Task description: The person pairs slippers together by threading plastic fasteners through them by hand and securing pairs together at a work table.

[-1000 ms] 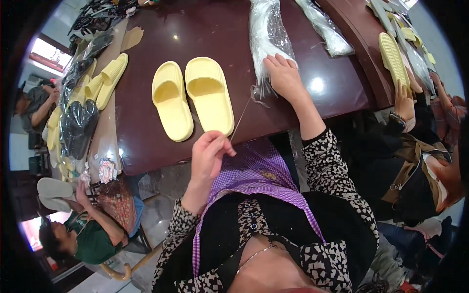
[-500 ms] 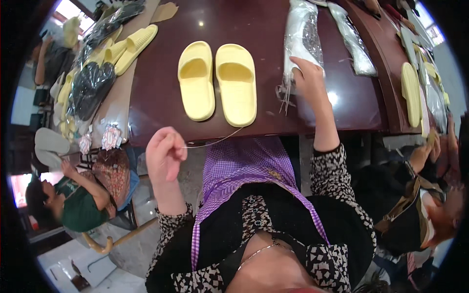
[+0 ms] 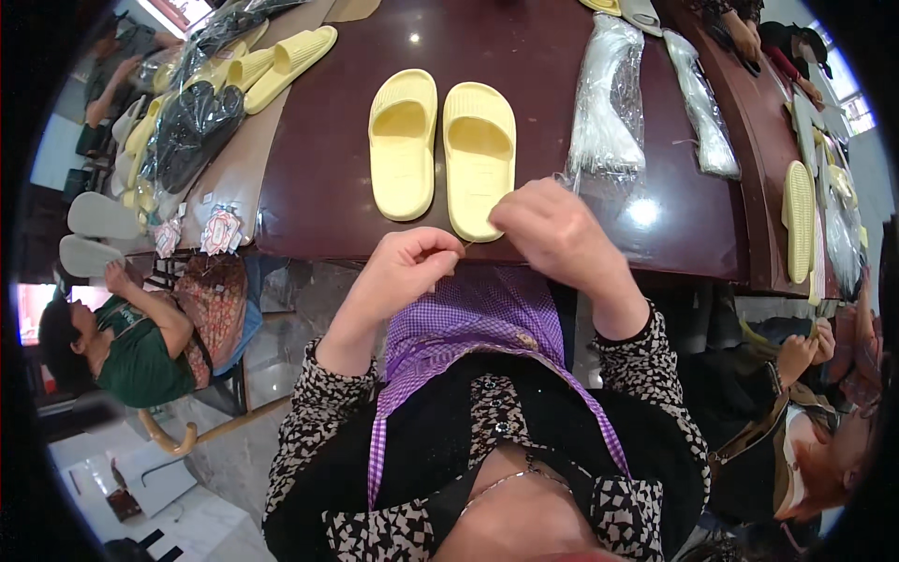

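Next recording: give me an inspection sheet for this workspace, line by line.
Surface: dark brown table, glossy.
Job's things: pair of yellow slippers side by side near the table edge.
Clutter: clear plastic bags; more yellow slippers; black bagged pile; paper tags.
Hands: left hand and right hand pinched close together at the table edge; what they pinch is too thin to tell.
Cables: nothing seen.
Surroundings: other people seated left and right.

Both hands — left (image 3: 405,267), right (image 3: 552,229) — close together, fingertips pinched, forearms bent inward.

Black bags (image 3: 192,131) and paper tags (image 3: 221,229) lie left.
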Tool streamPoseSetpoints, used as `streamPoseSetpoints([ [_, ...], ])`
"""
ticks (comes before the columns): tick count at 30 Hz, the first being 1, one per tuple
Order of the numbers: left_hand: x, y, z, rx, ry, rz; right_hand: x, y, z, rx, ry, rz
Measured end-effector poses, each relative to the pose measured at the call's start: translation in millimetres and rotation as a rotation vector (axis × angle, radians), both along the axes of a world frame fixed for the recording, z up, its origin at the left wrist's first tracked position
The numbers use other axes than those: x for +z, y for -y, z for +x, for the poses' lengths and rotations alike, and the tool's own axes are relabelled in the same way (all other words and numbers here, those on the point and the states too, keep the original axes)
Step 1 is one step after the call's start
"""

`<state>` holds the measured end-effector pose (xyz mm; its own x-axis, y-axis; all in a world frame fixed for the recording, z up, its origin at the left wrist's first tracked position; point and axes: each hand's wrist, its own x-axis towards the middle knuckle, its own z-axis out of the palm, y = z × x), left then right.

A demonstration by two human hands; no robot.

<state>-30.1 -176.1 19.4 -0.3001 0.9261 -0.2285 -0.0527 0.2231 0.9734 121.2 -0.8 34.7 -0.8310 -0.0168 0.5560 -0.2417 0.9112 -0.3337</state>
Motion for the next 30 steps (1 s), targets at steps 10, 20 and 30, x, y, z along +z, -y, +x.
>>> streamPoseSetpoints([
  [10, 49, 16, -2, 0.014, -0.927, 0.389, 28, -13, 27, -0.167, -0.003, -0.18],
  [20, -17, -2, -55, -0.128, -0.961, 0.308, -35, -7, -11, -0.199, 0.122, -0.169],
  [30, -78, -94, -125, 0.021, -1.067, 0.446, -82, -39, -101, -0.525, 0.26, 0.1],
])
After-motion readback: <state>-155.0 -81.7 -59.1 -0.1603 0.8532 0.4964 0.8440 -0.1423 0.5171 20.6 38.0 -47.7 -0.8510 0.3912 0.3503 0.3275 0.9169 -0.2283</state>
